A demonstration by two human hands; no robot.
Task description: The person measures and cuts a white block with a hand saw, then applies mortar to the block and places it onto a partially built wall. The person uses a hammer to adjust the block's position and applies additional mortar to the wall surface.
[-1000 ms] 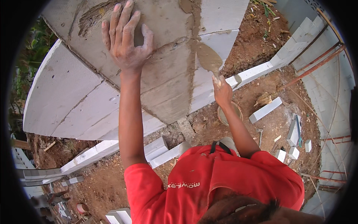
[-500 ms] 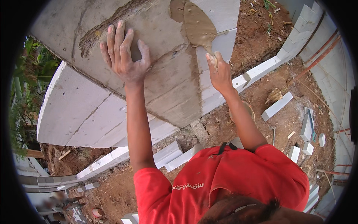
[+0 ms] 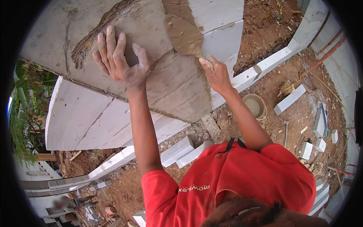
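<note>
My right hand (image 3: 218, 74) grips the handle of a pointed trowel (image 3: 183, 36). Its blade is coated in wet grey-brown mortar and lies over the wall, at the edge of a fresh mortar strip (image 3: 177, 7). My left hand (image 3: 126, 66) is spread against the plastered part of the wall (image 3: 162, 72), fingers apart and dusted with mortar; it holds nothing. Between the plaster and the right edge are bare white blocks (image 3: 223, 38), and more white blockwork (image 3: 83, 117) shows lower left. A rough, gouged groove (image 3: 81, 49) runs beside my left fingertips.
Below my right forearm a round bucket (image 3: 255, 106) holds grey mix. White blocks (image 3: 289, 99), a hammer (image 3: 286, 132) and a blue-handled tool (image 3: 325, 121) lie on brown soil. A low block wall (image 3: 272, 62) runs right. Another person (image 3: 70, 204) is far lower left.
My right hand and the trowel have moved left across the wall, the blade now more tilted. My left hand remains spread on the plaster. The bucket has come out from behind my right forearm.
</note>
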